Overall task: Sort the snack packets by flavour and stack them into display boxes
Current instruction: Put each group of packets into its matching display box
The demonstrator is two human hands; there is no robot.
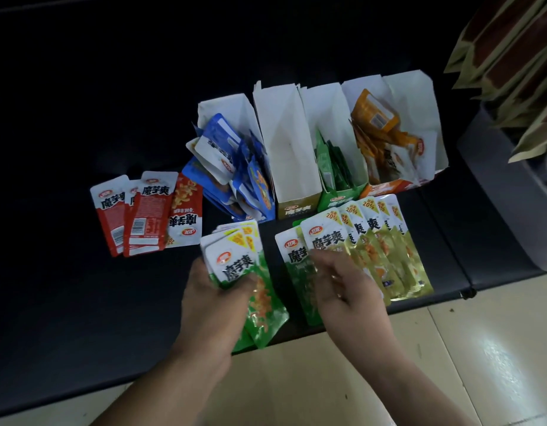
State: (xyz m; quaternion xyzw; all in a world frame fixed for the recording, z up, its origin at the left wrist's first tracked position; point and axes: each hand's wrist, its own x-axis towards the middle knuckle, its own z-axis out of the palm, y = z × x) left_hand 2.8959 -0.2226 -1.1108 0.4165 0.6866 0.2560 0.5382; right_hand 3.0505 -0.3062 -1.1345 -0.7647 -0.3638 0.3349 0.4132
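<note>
On the far left of the dark bench (81, 302) a few red packets (143, 210) lay overlapping, some face down with barcodes up. Just right of them stood the blue box (216, 109), crammed with blue packets (232, 167) that spilled over its front. Nearer the camera the left hand (210, 299) gripped a stack of green packets (244, 272), thumb across the top one's front, holding it over the bench's front edge. Next in the row of boxes, the gold box (286, 149) showed only its white inside. The green box (339, 198) beside it held upright green packets (333, 161), and the orange box (419, 118) at the right end held orange packets (376, 118) lying loosely. In front of these boxes a fan of yellow-green packets (389, 241) lay face up on the bench. The right hand (342, 287) lay palm down over the fan's near left end. Its fingers were blurred, so whether they pinched a packet or merely rested there could not be told. Pale floor tiles (450, 364) ran below, and brown paper bags (512, 56) hung at far right.
</note>
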